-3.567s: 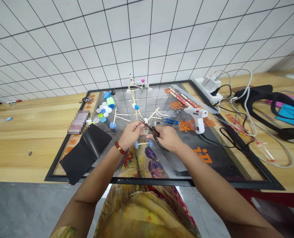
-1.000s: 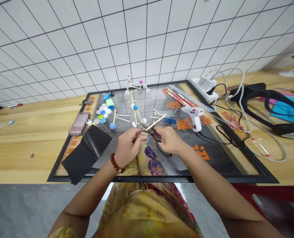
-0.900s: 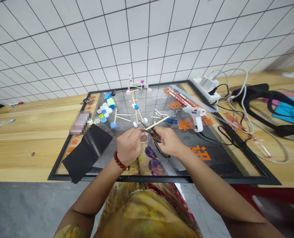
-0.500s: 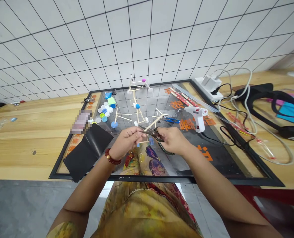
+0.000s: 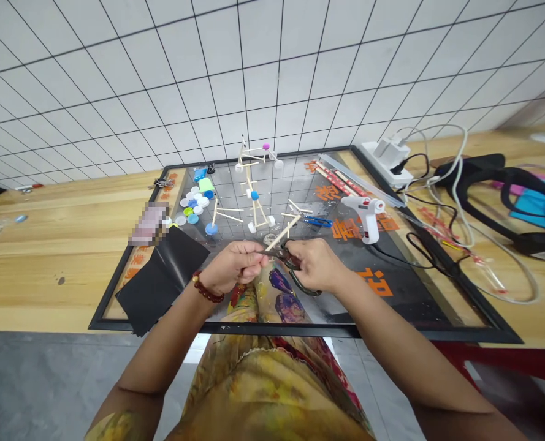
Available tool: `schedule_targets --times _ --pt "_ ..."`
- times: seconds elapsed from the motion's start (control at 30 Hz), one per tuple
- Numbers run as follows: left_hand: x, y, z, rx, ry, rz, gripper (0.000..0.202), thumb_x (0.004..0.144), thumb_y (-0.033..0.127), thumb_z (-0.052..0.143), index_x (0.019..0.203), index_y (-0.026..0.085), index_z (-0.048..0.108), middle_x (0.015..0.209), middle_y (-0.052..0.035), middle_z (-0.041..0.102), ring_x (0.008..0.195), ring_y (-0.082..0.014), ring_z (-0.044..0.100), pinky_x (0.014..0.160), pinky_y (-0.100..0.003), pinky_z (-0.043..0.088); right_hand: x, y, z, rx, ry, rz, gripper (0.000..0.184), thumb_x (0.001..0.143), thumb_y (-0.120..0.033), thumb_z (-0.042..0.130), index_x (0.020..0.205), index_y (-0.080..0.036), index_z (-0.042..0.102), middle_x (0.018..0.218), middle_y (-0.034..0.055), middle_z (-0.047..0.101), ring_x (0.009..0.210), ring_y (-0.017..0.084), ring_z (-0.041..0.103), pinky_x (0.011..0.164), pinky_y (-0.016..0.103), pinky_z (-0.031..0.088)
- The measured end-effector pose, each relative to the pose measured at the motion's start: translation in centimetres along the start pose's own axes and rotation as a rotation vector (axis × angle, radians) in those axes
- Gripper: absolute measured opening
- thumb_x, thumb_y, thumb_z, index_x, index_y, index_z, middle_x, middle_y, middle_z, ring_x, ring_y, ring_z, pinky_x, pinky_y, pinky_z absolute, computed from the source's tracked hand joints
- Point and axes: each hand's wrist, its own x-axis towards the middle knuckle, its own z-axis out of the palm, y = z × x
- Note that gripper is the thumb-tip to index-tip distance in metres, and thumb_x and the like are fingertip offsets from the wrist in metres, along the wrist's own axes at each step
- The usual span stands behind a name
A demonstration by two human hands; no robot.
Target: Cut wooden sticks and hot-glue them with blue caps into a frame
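Well, right hand (image 5: 316,264) holds scissors (image 5: 282,252)

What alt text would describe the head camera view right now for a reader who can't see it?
The right hand grips dark-handled scissors close to the left hand, with a wooden stick rising from between the hands. They are over a glass-topped board bearing a wooden-stick model and a white hot glue gun.

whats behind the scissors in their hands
Behind the scissors, held by the right hand near the left hand, a wooden-stick model with blue caps stands on a glossy panel. Blue-handled scissors lie beyond. Anything directly beneath the hands is covered.
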Motion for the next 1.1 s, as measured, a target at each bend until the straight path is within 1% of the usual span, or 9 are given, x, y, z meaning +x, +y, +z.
schedule_targets --times 0.07,0.23,0.33,0.4,0.57,0.63,0.8,0.87,1.1 --pt "-0.3 0.2 -0.3 -0.038 -0.052 -0.031 0.038 0.076 0.052 0.066 0.076 0.014 0.060 0.047 0.0057 0.039 0.040 -0.0049 0.021 0.040 -0.021 0.019 0.0 0.0 -0.1 -0.008 0.014 -0.017 0.015 0.068 -0.033 0.055 0.063 -0.021 0.047 0.055 0.0004 0.053 0.050 0.012 0.040 0.054 0.026 0.023" --pt "-0.2 -0.5 1.5 0.571 0.548 0.497 0.020 0.088 0.034 0.055 0.083 0.018 0.065 0.069 -0.0022 0.061 0.062 -0.0116 0.051 0.063 -0.025 0.040 0.2 -0.7 0.2 -0.029 0.054 0.154 0.010 0.069 -0.029 0.052 0.064 -0.021 0.048 0.054 0.0009 0.054 0.050 0.013 0.042 0.054 0.026 0.023" --pt "0.2 -0.9 2.2 0.684 0.644 0.593 0.020 0.088 0.030 0.053 0.076 0.019 0.064 0.062 -0.0007 0.056 0.062 -0.0126 0.052 0.064 -0.026 0.040 0.3 -0.8 0.4 -0.030 0.084 0.169 0.012 0.071 -0.031 0.052 0.065 -0.021 0.049 0.057 0.0022 0.057 0.052 0.014 0.044 0.054 0.026 0.024" --pt "0.6 -0.7 1.9 0.489 0.535 0.500 0.021 0.087 0.035 0.055 0.077 0.018 0.064 0.057 0.0009 0.052 0.056 -0.0109 0.047 0.057 -0.024 0.037 0.3 -0.4 0.3 -0.005 0.085 0.130 0.014 0.072 -0.032 0.052 0.064 -0.021 0.048 0.056 0.0015 0.055 0.051 0.013 0.044 0.054 0.026 0.024" --pt "1.6 0.1 0.0 -0.151 -0.028 0.029 0.038 0.069 0.050 0.072 0.074 0.016 0.058 0.048 0.0069 0.039 0.039 -0.0042 0.023 0.039 -0.019 0.016 0.4 1.2 -0.5 0.027 0.062 -0.041 0.016 0.072 -0.032 0.053 0.061 -0.022 0.045 0.053 -0.0003 0.050 0.050 0.012 0.042 0.054 0.025 0.024" --pt "2.1 0.0 -0.3 -0.144 -0.069 0.010 0.039 0.069 0.051 0.072 0.074 0.016 0.058 0.048 0.0071 0.039 0.038 -0.0040 0.020 0.038 -0.020 0.016 0.5 1.5 -0.6 -0.011 0.076 -0.005 0.015 0.070 -0.031 0.053 0.061 -0.022 0.046 0.052 0.0000 0.050 0.050 0.012 0.042 0.054 0.025 0.024" --pt "3.2 -1.0 1.0 0.428 0.556 0.513 0.023 0.085 0.040 0.059 0.083 0.018 0.065 0.069 -0.0022 0.061 0.062 -0.0114 0.052 0.060 -0.024 0.039 0.8 1.2 -0.3 -0.085 0.128 0.251 0.022 0.075 -0.038 0.054 0.061 -0.022 0.048 0.053 0.0014 0.051 0.052 0.014 0.042 0.054 0.027 0.022" --pt "3.3 -0.9 1.4 0.519 0.641 0.589 0.020 0.084 0.037 0.061 0.078 0.018 0.065 0.070 -0.0023 0.062 0.068 -0.0130 0.054 0.065 -0.025 0.041 0.9 1.1 0.0 -0.044 0.133 0.252 0.026 0.077 -0.040 0.053 0.060 -0.022 0.047 0.052 0.0007 0.050 0.051 0.014 0.041 0.053 0.026 0.023" --pt "4.4 3.0 -0.5 -0.042 -0.056 0.141 0.041 0.072 0.055 0.069 0.073 0.016 0.060 0.046 0.0068 0.039 0.038 -0.0044 0.021 0.041 -0.021 0.016 1.6 2.4 -1.6 0.080 0.169 0.067 0.040 0.080 -0.050 0.051 0.054 -0.021 0.041 0.050 -0.0019 0.045 0.049 0.010 0.036 0.052 0.025 0.024"
